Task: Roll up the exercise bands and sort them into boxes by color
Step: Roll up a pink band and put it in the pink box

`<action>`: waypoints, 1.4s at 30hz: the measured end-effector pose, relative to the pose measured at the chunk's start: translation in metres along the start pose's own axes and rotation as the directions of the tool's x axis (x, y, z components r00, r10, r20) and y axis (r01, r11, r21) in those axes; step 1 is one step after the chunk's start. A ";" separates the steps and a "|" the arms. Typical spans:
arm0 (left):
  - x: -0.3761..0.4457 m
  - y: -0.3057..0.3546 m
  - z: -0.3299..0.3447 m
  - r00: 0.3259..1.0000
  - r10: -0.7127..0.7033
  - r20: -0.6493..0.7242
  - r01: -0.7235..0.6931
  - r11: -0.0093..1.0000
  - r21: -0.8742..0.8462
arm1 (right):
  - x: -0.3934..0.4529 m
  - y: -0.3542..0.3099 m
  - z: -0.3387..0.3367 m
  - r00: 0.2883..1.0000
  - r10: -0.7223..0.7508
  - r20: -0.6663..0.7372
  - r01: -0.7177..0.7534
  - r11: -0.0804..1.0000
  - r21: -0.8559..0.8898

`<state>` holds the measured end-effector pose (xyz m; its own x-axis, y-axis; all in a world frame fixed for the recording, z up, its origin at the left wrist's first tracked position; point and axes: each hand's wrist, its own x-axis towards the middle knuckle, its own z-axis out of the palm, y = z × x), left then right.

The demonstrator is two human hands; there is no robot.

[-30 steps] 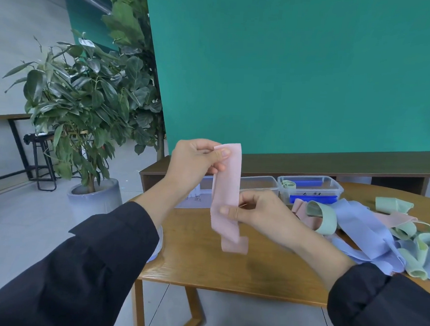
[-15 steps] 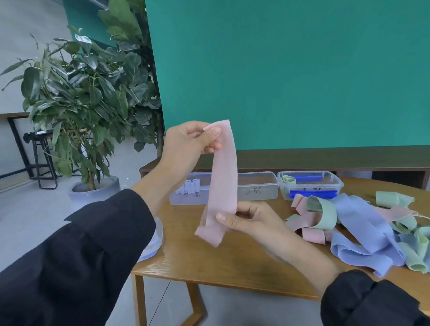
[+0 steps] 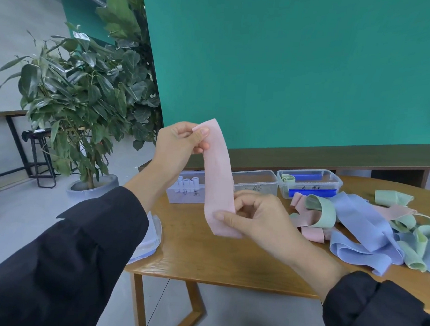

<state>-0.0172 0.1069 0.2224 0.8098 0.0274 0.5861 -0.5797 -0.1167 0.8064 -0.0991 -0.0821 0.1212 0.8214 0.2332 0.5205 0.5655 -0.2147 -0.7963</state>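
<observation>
Head: fingers [image 3: 201, 132] pinch pink band [image 3: 219, 178] (both ends).

The near half of the wooden table [image 3: 193, 257] lies bare between the hands and its front edge, giving open passage. Along the far edge three clear boxes [image 3: 255, 184] stand in a row, touching or nearly so, blocking that side. To the right a loose heap of bands [image 3: 361, 222] covers the tabletop. A stack of lids [image 3: 151, 237] overhangs the left edge. Beyond the table a potted plant [image 3: 82, 99] crowds the left, a green wall [image 3: 303, 67] behind
</observation>
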 end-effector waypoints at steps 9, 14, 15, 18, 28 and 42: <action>0.004 0.002 -0.005 0.999 0.015 -0.040 -0.014 1.000 0.018 | -0.002 0.008 0.000 0.918 0.312 0.245 -0.289 0.949 -0.128; 0.007 -0.002 -0.011 0.995 0.044 -0.087 -0.040 0.998 0.045 | 0.005 0.002 -0.019 0.803 0.482 0.350 -0.457 0.876 -0.156; 0.006 -0.004 -0.011 0.993 0.043 -0.109 -0.039 0.998 0.044 | 0.006 -0.004 -0.022 0.790 0.505 0.348 -0.477 0.862 -0.170; 0.005 -0.009 -0.010 0.989 0.034 -0.143 -0.028 0.999 0.045 | 0.006 -0.032 -0.032 0.741 0.587 0.326 -0.504 0.807 -0.309; 0.018 -0.022 -0.024 0.963 0.019 -0.268 -0.002 0.998 0.062 | 0.003 -0.046 -0.041 0.709 0.665 0.235 -0.475 0.696 -0.539; 0.021 -0.021 -0.031 0.993 -0.114 0.033 0.114 0.993 -0.015 | 0.012 0.024 -0.049 0.885 0.459 -0.078 -0.465 0.876 -0.125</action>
<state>0.0094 0.1406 0.2198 0.8731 0.0072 0.4875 -0.4846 -0.0981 0.8692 -0.0720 -0.1305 0.1233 0.9923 0.0343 0.1190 0.1224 -0.4152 -0.9014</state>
